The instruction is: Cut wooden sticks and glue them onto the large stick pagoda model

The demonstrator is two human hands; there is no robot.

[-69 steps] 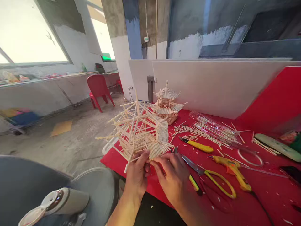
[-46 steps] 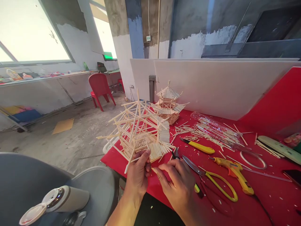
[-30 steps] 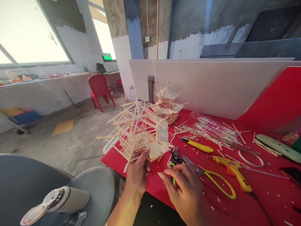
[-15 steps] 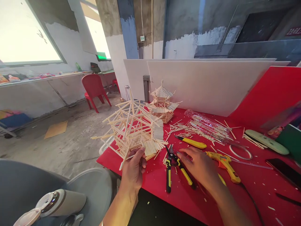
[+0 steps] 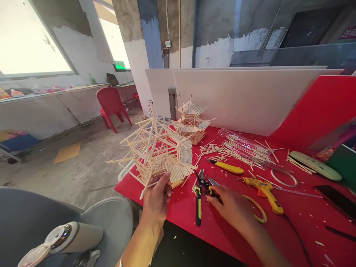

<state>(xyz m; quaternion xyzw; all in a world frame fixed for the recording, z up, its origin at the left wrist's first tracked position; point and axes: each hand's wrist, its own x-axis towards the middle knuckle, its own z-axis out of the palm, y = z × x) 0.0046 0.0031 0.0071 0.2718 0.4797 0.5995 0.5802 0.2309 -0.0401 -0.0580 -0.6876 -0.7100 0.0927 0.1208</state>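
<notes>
We see the cutters [image 5: 198,207] on the red table [image 5: 183,222], under the fingers of our right hand [image 5: 229,202] — their beak points away from us, and the long axis runs roughly from our side toward the far side. The handles spread in a V: one comes toward us, left of the grip, while the other slants right between our thumb and forefinger. How firmly we clasp it, we cannot tell.

The right forearm reaches in from the lower right, palm down. Just beyond the grip lies the knife [image 5: 226,166]; to its right are the scissors [image 5: 261,213], partly covered by the hand, and then the glue gun [image 5: 263,191].

Our left hand [image 5: 157,196] comes up from below, fingers curled, thumb against forefinger at the model's [image 5: 155,155] near edge — what they pinch is hidden. Above this grip the model stands with its spire pointing up.
</notes>
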